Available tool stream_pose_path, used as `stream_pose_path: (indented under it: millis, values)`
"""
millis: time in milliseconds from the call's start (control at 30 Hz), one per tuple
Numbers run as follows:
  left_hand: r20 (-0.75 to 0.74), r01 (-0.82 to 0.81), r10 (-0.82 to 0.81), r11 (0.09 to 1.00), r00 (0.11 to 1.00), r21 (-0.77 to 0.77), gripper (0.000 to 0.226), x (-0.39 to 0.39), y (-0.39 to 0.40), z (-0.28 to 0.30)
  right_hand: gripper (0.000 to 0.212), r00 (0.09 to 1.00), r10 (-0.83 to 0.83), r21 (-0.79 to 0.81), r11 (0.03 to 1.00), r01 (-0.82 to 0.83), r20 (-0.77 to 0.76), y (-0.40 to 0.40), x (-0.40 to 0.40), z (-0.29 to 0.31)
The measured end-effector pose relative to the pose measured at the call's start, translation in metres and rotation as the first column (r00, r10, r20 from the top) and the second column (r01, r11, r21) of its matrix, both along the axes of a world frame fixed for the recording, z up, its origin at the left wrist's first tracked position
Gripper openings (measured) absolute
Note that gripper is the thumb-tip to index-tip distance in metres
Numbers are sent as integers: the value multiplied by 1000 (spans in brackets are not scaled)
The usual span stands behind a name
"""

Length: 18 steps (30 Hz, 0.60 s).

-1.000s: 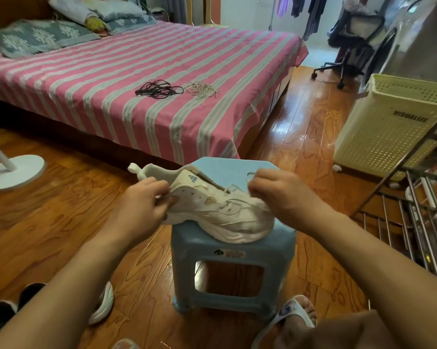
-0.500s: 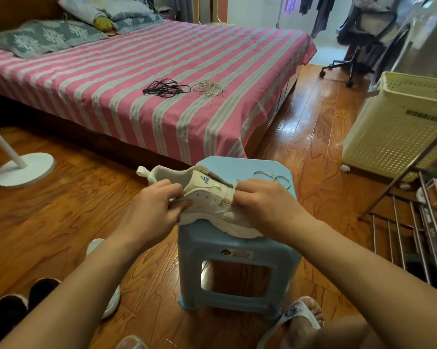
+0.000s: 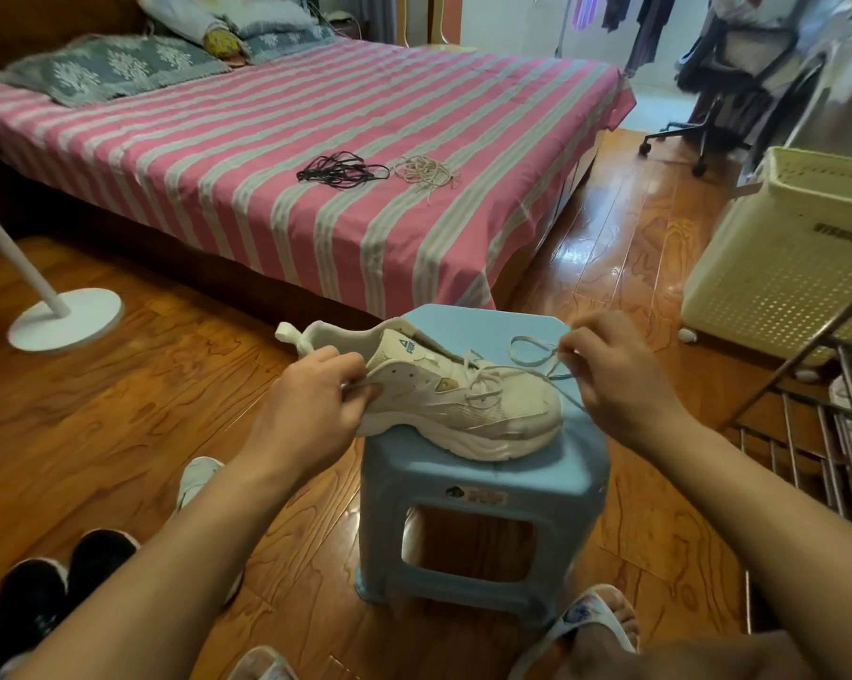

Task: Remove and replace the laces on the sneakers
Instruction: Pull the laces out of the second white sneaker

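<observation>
A cream sneaker lies on its side on a light blue plastic stool, toe to the right. My left hand grips the heel side and pinches one end of the white lace. My right hand is past the toe and pinches a stretch of the same lace, pulled out to the right with a loop above it. The lace still runs loosely through the eyelets near the toe. A bundle of black laces and a bundle of beige laces lie on the bed.
The pink-striped bed stands behind the stool. A cream laundry basket and a metal rack are at the right. A white fan base is at the left. Another white sneaker, black shoes and my slippered foot lie on the wooden floor.
My right hand has moved from on top of the sneaker's laces out to the right past the toe, drawing lace with it. The left hand keeps its hold on the heel side.
</observation>
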State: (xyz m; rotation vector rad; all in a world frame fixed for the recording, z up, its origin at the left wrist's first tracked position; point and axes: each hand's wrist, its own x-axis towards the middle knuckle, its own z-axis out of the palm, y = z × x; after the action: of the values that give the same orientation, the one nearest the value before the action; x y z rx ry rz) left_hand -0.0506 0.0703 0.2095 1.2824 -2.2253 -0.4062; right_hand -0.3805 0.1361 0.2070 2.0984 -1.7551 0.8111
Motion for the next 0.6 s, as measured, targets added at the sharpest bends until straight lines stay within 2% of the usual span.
stream_pose_path:
  millis: [67, 133, 200, 300, 400, 500, 600]
  values:
    - [14, -17, 17, 1000, 1000, -26, 21, 0, 3, 0, 14, 998, 41, -31, 999, -40, 37, 4, 16, 6]
    - [22, -35, 36, 999, 999, -41, 23, -3, 5, 0, 25, 983, 182, -9, 983, -182, -30, 8, 45, 5]
    - [6, -33, 33, 999, 999, -32, 22, -5, 7, 1, 21, 962, 236, 14, 972, -236, -139, 7, 71, -7]
    - [18, -30, 31, 999, 999, -21, 19, -4, 6, 1, 6, 974, 136, -30, 989, -144, -180, 0, 77, -15]
    - [9, -49, 49, 999, 999, -16, 19, -4, 7, 1, 2, 984, 68, 35, 997, -63, -165, 2, 56, -11]
    - [49, -55, 57, 998, 997, -31, 16, -6, 9, 1, 16, 994, 87, 69, 994, -82, -67, 10, 52, -5]
    - [59, -62, 64, 998, 996, -29, 15, -8, 9, 3, 22, 992, 67, 50, 997, -62, -105, 8, 75, -10]
